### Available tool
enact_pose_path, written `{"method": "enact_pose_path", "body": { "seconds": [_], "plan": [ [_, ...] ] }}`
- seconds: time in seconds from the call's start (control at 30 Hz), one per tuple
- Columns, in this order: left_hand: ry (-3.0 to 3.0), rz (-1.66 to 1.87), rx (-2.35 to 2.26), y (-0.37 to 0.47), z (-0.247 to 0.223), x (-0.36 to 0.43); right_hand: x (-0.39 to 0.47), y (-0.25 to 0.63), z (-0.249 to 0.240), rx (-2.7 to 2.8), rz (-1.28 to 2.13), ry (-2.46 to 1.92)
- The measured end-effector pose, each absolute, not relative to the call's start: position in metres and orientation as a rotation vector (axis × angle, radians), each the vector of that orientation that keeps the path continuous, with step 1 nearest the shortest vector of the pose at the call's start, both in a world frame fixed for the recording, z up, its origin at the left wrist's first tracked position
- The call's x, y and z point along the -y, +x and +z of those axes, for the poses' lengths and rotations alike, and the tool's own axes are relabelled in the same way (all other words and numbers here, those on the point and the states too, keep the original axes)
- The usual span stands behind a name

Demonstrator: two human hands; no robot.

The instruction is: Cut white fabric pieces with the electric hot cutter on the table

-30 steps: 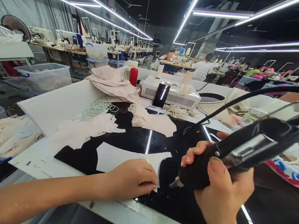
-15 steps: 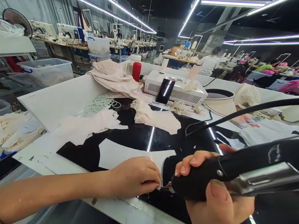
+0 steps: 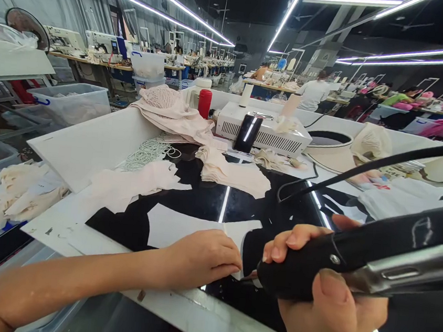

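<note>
My right hand is wrapped round a black handheld tool with a metal lever and a thick cable. The tool's narrow tip points left, close to the fingertips of my left hand. Those fingers are pressed together at the near right edge of a white curved fabric piece, which lies on the black glossy surface. Part of the piece is hidden under my left hand.
Stacked beige cut pieces lie beyond, with pale fabric and green cord to the left. Farther back stand a white box, a phone, a red container and a visor. People sit at distant machines.
The tool and my right hand have shifted slightly right. My left hand keeps its place at the edge of the white piece. The whole view has moved a little.
</note>
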State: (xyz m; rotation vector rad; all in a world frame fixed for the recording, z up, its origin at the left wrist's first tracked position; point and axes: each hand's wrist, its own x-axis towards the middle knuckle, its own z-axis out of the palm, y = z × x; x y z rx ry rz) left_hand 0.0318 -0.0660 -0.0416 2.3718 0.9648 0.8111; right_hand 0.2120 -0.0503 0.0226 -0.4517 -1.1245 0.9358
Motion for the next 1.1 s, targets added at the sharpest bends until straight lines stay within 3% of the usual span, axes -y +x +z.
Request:
{"method": "enact_pose_path", "body": {
  "seconds": [0.77, 1.1],
  "plan": [
    [2.484, 0.767, -1.119, 0.036, -0.04, 0.061, 0.052, 0.213, 0.019, 1.138, 0.93, -0.48],
    [2.692, 0.785, -0.941, 0.033, -0.047, 0.059, 0.049, 0.211, 0.02, 1.117, 0.928, -0.487]
  ]
}}
